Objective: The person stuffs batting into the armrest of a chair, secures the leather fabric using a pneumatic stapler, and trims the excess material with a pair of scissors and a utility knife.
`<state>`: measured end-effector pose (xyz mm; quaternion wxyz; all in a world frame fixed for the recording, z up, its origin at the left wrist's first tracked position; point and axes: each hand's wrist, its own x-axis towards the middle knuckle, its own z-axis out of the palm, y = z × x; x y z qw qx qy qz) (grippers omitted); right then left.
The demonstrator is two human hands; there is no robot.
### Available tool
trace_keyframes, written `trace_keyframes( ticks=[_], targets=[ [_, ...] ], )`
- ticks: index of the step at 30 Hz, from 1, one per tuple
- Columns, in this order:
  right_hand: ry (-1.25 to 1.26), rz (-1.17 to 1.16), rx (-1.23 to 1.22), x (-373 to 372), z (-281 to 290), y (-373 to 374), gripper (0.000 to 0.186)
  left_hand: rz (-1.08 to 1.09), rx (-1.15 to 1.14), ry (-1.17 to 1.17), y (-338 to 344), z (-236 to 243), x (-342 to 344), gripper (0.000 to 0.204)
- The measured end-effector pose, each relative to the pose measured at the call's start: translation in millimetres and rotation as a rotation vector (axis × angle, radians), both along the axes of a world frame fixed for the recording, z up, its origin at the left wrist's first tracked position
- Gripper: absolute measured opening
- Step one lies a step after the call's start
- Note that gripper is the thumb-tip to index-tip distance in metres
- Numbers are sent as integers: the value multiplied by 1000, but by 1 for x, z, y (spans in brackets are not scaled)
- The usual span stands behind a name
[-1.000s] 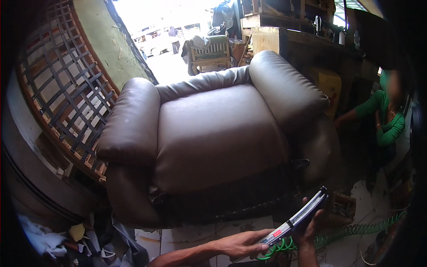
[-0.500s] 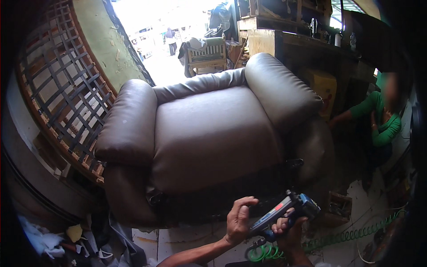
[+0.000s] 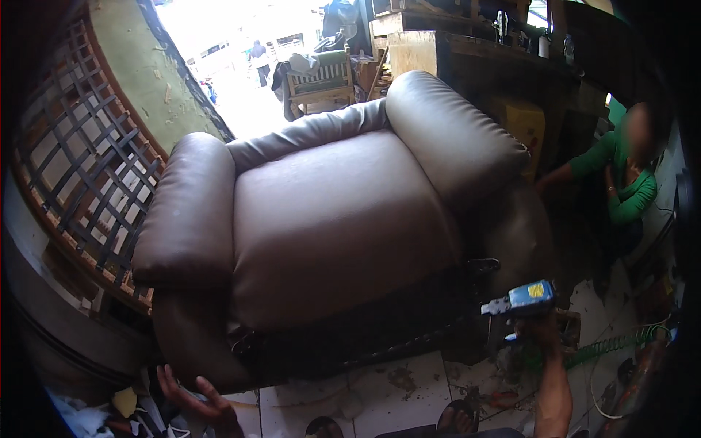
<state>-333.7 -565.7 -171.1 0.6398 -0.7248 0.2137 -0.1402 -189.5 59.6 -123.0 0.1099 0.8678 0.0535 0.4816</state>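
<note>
Right grip [image 3: 544,332]: clasped round blue air tool [image 3: 531,293], four o'clock.
Left grip [image 3: 197,400]: fingers spread, seven o'clock.
Brown armchair [image 3: 339,219]: dial centre.
Air tool: step seems handling.
Green hose [image 3: 621,342]: next move probably needs slack.

Right hand [image 3: 546,332]: gripped a blue tool [image 3: 531,293]
Left hand [image 3: 198,401]: splayed near the brown armchair [image 3: 336,226]
Coiled hose [image 3: 615,343]: stretched, green, to the tool's right
Co-worker [image 3: 634,196]: wore green, off to the right
</note>
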Motion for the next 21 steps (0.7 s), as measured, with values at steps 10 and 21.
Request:
trace_keyframes(
  ticks=[10, 21],
  targets=[
    [10, -68, 45, 35, -16, -8, 47, -117, -114, -178, 15, -11, 50, 60],
    [-251, 134, 300, 131, -60, 37, 64, -278, -133, -145, 52, 1, 164, 59]
  ],
)
